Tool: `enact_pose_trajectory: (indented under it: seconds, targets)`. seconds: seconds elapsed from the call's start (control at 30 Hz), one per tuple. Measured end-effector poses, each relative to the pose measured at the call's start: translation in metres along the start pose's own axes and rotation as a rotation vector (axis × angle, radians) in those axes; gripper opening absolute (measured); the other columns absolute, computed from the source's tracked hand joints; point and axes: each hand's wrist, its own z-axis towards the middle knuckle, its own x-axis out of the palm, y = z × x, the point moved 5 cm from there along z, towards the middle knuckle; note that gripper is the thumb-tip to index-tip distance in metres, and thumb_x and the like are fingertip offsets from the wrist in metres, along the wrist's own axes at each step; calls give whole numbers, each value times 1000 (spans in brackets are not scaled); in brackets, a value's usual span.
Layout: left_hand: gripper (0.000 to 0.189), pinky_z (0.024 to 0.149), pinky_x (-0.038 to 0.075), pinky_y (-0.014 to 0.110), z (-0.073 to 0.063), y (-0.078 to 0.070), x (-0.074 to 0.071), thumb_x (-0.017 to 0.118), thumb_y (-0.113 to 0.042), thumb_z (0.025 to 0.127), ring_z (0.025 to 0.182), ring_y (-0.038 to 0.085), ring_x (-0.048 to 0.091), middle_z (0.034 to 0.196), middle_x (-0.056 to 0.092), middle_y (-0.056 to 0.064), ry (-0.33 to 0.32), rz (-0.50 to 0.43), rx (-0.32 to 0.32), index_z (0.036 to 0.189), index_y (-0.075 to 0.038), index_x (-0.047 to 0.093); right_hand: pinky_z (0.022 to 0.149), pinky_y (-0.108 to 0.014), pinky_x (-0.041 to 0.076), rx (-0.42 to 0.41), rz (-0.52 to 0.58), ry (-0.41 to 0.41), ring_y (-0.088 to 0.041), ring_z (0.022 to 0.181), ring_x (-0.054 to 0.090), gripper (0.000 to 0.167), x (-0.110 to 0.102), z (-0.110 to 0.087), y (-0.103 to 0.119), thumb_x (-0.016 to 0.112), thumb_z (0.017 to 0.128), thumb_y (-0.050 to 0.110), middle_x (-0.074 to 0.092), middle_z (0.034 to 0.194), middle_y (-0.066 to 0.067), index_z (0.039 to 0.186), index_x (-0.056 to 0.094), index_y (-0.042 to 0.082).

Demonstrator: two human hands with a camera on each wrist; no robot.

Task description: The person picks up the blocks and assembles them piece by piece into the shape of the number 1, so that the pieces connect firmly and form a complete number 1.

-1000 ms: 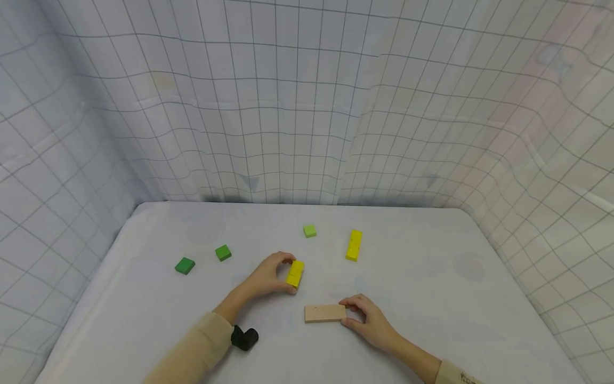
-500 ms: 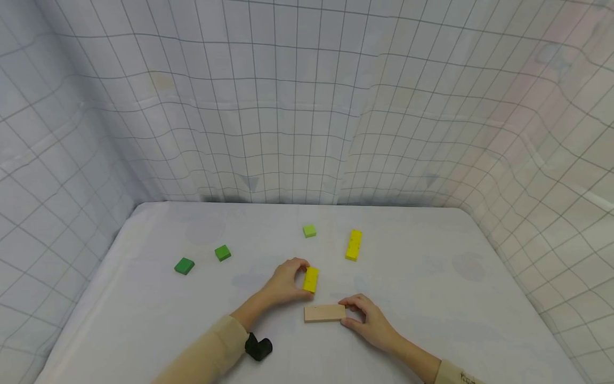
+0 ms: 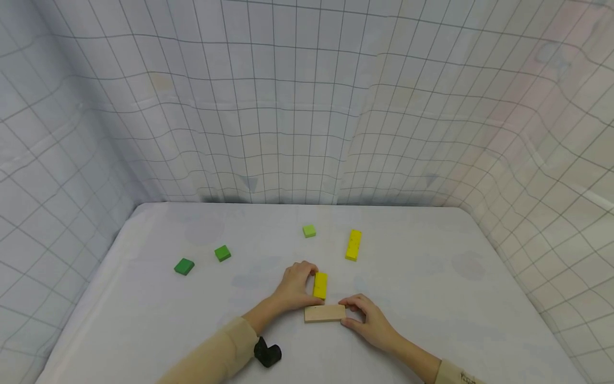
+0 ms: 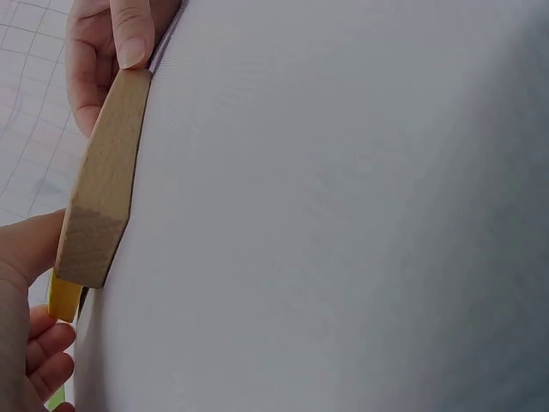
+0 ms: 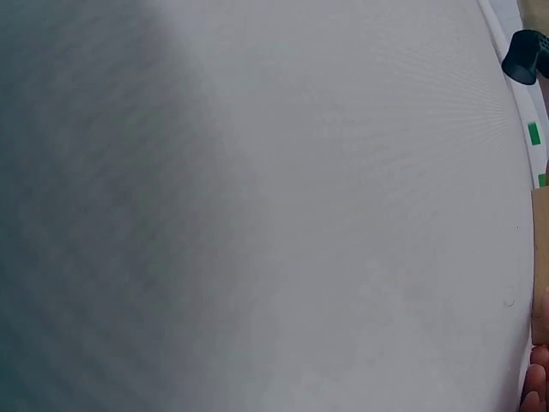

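In the head view my left hand (image 3: 293, 290) pinches a short yellow block (image 3: 320, 286) endwise between thumb and fingers. Just in front of it lies a plain wooden block (image 3: 322, 313), its long side running left to right. My right hand (image 3: 371, 322) grips the right end of that wooden block with thumb and fingertips. From the left wrist, the wooden block (image 4: 103, 163) hides most of the yellow block (image 4: 64, 299). Only an edge of the wooden block (image 5: 540, 266) and some fingertips (image 5: 536, 386) enter the right wrist view.
Farther back lie a long yellow block (image 3: 353, 245) and a light green block (image 3: 309, 231). Two green blocks (image 3: 223, 253) (image 3: 184, 266) lie at the left. A black camera (image 3: 267, 353) sits on my left wrist. Gridded cloth (image 3: 307, 133) stands behind the white table (image 3: 431, 277).
My left hand has carried the short yellow block to the right and nearer me, up to the wooden block's far side. The right hand and wooden block have stayed put.
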Motion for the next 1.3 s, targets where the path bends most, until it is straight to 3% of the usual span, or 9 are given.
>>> enact_pose_trajectory:
  seconds: [0.27,0.43,0.67,1.1,1.3]
  targets:
    - [67,87,36,40,-2,-1,1,76,-47,67,96,18,44,105,50,0,50,39,18,115,-9,50,84,-26,44,-8,-4,-3,-29,93,52,29,0,0,0,68,80,4,57,103,-8,107,60,1]
    - [62,89,34,42,-4,2,-3,69,-48,74,100,19,43,109,50,2,97,-37,48,118,-10,49,85,-26,44,-14,-3,-4,-29,94,52,29,0,0,1,68,80,3,57,104,-10,107,60,0]
    - [40,94,30,48,-3,7,-3,59,-31,87,107,24,42,111,50,5,130,-120,69,119,-8,49,85,-26,44,5,0,8,-29,94,52,29,0,0,1,67,80,4,57,104,-9,108,60,0]
    - [45,94,31,47,-2,6,-2,64,-42,83,104,20,45,110,53,2,90,-124,76,113,-11,53,84,-26,44,-2,-23,-7,-27,93,52,28,0,0,-1,67,81,5,57,103,-8,107,60,1]
    - [44,94,30,48,-2,4,-1,65,-43,81,105,20,46,110,54,1,76,-123,95,111,-12,55,84,-25,44,-10,-30,-22,-22,94,52,28,5,3,-25,68,81,11,57,104,-2,108,61,7]
